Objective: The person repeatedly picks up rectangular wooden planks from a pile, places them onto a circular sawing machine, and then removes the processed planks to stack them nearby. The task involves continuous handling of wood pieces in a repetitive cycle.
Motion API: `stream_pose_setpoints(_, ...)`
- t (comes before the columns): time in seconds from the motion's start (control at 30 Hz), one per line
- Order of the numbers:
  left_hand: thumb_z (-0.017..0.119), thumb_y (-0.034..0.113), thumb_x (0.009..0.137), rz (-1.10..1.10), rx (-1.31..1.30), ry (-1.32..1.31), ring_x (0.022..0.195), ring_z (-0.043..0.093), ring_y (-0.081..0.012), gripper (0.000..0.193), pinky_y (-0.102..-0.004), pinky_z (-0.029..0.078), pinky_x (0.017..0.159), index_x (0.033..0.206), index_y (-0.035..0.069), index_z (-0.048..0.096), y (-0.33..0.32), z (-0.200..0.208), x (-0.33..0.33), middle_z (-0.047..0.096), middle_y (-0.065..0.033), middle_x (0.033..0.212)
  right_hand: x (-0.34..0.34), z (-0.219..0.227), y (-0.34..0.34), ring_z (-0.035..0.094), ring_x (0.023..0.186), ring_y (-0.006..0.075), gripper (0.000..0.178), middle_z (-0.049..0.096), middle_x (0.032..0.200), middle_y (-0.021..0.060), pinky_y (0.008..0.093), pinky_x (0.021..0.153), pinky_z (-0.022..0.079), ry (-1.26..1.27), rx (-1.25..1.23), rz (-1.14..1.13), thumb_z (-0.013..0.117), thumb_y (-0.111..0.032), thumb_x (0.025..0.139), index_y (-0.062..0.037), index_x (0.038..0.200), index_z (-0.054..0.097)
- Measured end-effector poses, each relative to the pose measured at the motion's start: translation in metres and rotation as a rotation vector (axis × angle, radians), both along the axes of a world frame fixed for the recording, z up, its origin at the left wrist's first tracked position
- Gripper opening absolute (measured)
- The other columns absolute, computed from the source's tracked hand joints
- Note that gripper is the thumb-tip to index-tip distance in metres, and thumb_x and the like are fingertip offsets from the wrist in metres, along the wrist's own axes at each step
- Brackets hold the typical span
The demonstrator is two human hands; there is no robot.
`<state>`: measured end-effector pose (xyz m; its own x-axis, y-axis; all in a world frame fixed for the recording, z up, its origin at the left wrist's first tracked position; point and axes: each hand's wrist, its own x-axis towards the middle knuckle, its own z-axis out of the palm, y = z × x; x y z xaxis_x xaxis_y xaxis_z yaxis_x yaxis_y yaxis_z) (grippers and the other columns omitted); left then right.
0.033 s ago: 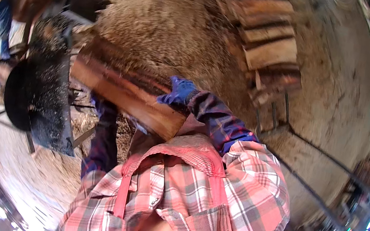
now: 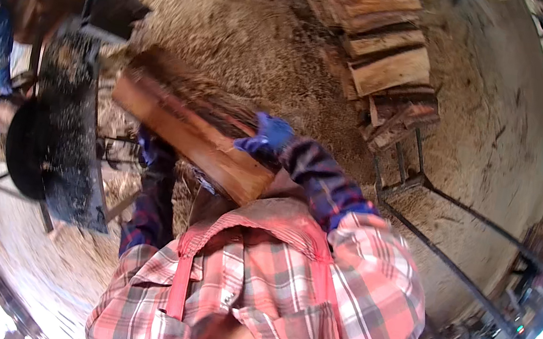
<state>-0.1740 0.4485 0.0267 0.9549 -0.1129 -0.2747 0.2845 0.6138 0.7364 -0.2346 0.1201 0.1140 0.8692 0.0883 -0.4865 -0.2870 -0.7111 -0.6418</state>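
A thick block of wood (image 2: 191, 134), smooth and orange-brown along its near side and dark and rough on top, is held aslant in front of my body. My right hand (image 2: 269, 134), in a blue glove, grips its right end with fingers spread over the top. In the same kind of glove, my left hand (image 2: 148, 147) is under the left part of the block, its fingers mostly hidden. Dark checked sleeves cover both forearms.
A row of split wood pieces (image 2: 389, 67) lies at the far right, by a metal frame (image 2: 413, 182). To my left stands a dark, dust-covered table (image 2: 72, 136) with a round black disc (image 2: 29, 147). Another person (image 2: 1, 45) is beyond it. Sawdust (image 2: 235, 41) covers the ground.
Very little differs. The block and both hands sit slightly farther right in the picture, and the surroundings have shifted a little. My grip looks the same.
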Motion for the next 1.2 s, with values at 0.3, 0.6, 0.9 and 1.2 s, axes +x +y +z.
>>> stream_pose_setpoints(0.3,0.049,0.020,0.090,-0.591,0.033,-0.348,0.103,0.053,-0.0192,0.032,-0.0323,0.040,0.094,0.116,0.000,0.052,-0.365,0.191,0.077,0.057,-0.0095,0.111,-0.114,0.007,-0.202,0.057,0.089,0.0182,0.039,0.061,0.096,0.0115,0.0324,0.074,0.046,-0.508,0.647,-0.929,0.064,-0.027,0.080,0.0016,0.105,0.057)
stream_pose_setpoints(0.6,0.057,0.030,0.086,-0.568,0.601,0.175,0.080,0.055,-0.0121,0.032,-0.0271,0.044,0.072,0.101,0.002,0.059,-0.109,0.084,-0.050,0.061,-0.0043,0.089,-0.029,-0.050,-0.195,0.048,0.104,0.0211,0.061,0.052,0.116,0.0113,0.0309,0.087,0.039,-0.325,0.431,-1.273,0.058,-0.043,0.082,0.0019,0.121,0.048)
stream_pose_setpoints(0.9,0.057,0.033,0.083,0.472,0.659,0.247,0.066,0.051,-0.0126,0.032,-0.0270,0.045,0.063,0.091,0.002,0.062,0.120,0.156,-0.056,0.059,-0.0029,0.075,0.089,-0.083,0.100,0.037,0.046,0.0093,0.036,0.034,0.053,-0.0061,0.0240,0.043,0.029,0.427,0.741,-0.442,0.061,-0.053,0.076,-0.0175,0.082,0.058)
stream_pose_setpoints(1.2,0.061,0.044,0.075,0.444,1.475,0.023,0.125,0.028,-0.0385,0.080,-0.0384,0.018,0.106,0.126,-0.010,0.034,0.098,0.087,0.005,0.032,-0.0300,0.131,0.198,-0.016,0.270,0.040,0.119,0.0354,0.057,0.041,0.126,0.0272,0.0415,0.104,0.031,0.490,1.236,-0.227,0.032,-0.037,0.094,0.0080,0.129,0.030)
